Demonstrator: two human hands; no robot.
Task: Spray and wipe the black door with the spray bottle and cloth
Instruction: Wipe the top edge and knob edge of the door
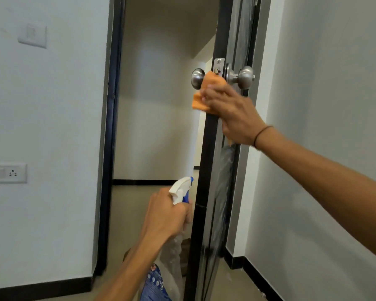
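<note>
The black door [206, 170] stands open, edge-on to me, with a steel knob on each face [197, 78] and a latch plate on its edge. My right hand [230, 114] grips an orange cloth [204, 94] and presses it against the door's edge just below the latch, between the two knobs. Lower down, my left hand [167, 216] holds the spray bottle [181, 191] by its neck. Its white and blue trigger head points up toward the door edge. The clear bottle body hangs below my fist, partly hidden by my forearm.
A black door frame [109, 148] runs down the left of the opening. White walls stand on both sides, with a switch plate [32, 35] and a socket [9, 173] on the left wall. Beyond the doorway lies a hallway with a beige floor and black skirting.
</note>
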